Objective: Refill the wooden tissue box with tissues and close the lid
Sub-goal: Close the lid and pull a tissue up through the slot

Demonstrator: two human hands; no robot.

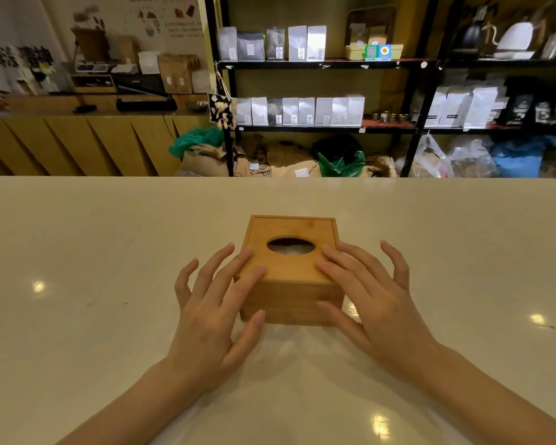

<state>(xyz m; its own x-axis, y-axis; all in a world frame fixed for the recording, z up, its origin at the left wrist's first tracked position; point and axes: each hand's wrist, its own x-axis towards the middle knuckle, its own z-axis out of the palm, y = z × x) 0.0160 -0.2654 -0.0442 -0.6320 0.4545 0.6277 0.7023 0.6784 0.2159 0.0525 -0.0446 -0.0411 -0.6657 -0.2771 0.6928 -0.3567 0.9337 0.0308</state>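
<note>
We see the wooden tissue box [289, 271] on the table [109, 252], lid [291, 252] seated; white tissue [291, 250] shows through its oval slot. Our left hand [212, 313] and right hand [376, 303] flank it, fingers spread; straight fingertips rest on the lid's near corners.

Wooden tissue box [290, 277] on pale table [109, 252], lid [289, 261] seated, white tissue [291, 249] visible through oval opening; left hand [215, 313] and right hand [371, 303], fingers straight and spread, rest on lid's near corners, thumbs against front wall.
</note>
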